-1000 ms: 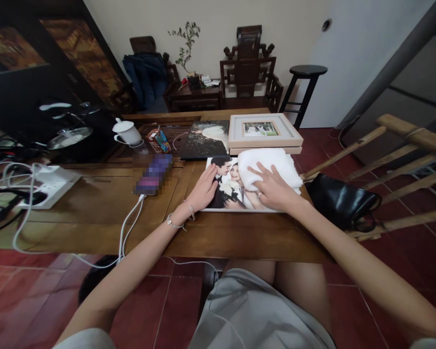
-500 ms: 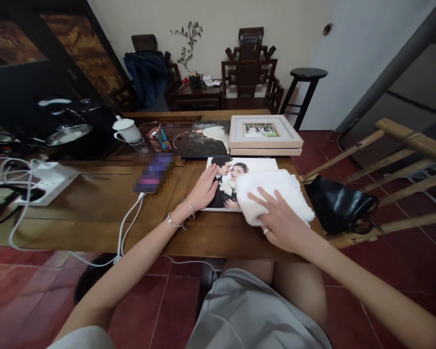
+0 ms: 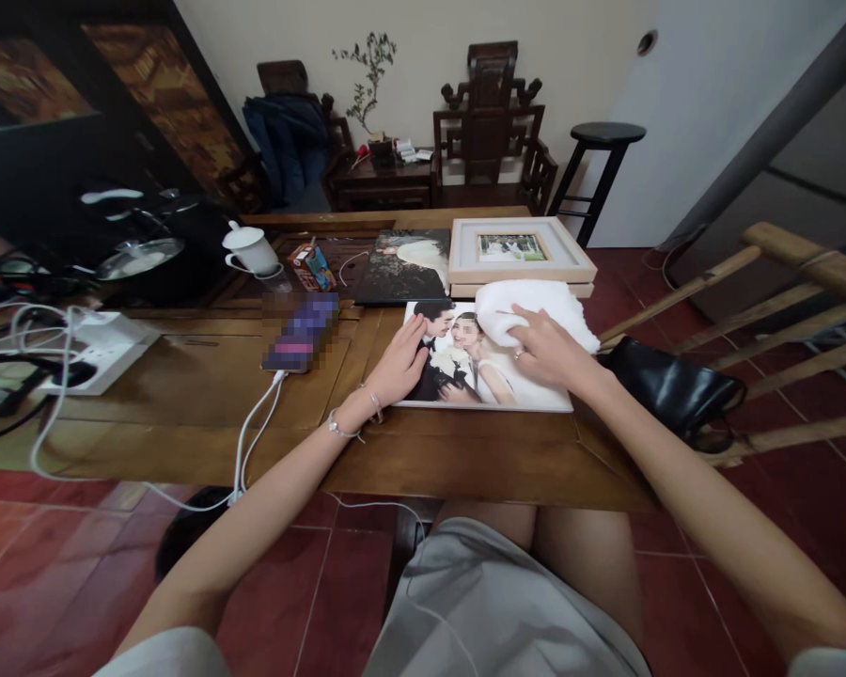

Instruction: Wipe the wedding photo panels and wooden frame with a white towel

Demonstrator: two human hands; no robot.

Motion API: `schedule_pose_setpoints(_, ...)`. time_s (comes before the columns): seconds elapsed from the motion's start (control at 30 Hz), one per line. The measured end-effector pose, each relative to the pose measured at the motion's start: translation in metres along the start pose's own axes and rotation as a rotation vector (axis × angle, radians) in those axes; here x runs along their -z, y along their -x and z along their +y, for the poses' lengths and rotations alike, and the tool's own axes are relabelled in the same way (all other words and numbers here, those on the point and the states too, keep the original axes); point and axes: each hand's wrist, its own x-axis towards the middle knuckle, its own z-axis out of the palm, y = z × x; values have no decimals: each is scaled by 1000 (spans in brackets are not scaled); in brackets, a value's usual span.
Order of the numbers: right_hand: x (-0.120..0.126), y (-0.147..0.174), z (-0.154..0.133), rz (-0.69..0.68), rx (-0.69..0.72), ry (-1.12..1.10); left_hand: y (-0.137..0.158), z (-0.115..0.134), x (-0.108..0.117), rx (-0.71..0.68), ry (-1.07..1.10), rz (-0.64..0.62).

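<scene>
A photo panel (image 3: 497,381) of a couple lies flat on the wooden table (image 3: 465,461) in front of me. On its left edge my left hand (image 3: 399,365) rests flat, with the fingers stretched out. My right hand (image 3: 551,346) grips a folded white towel (image 3: 564,306) against the panel's upper right part, and the towel hides that corner. Just behind stand two stacked pale wooden picture frames (image 3: 458,266), close to the towel's far edge. To their left lies a dark photo panel (image 3: 401,268) showing a white dress.
Left of the panel a phone (image 3: 300,331) lies with white charging cables (image 3: 243,437) attached. Beyond it are a small carton (image 3: 311,266), a lidded white cup (image 3: 252,250) and a power strip (image 3: 109,362). A black bag (image 3: 666,390) sits on the wooden chair (image 3: 782,249) at right.
My right hand has pushed the towel away from me, up the photo panel, uncovering its lower right part. My left hand stays on the left edge. The view has shifted slightly.
</scene>
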Motion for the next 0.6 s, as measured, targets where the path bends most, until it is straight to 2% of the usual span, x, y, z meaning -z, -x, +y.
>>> schedule_pose_setpoints(0.13, 3, 22, -21, -29, 32, -12, 0, 2, 1, 12, 4, -4)
schedule_pose_setpoints(0.4, 14, 88, -88, -132, 167, -52, 0, 5, 0, 25, -1, -10)
schedule_pose_setpoints(0.5, 15, 87, -98, -163, 187, -70, -1, 6, 0, 39, -4, -22)
schedule_pose_setpoints(0.6, 13, 65, -95, -155, 169, -86, -1, 6, 1, 39, -9, -27)
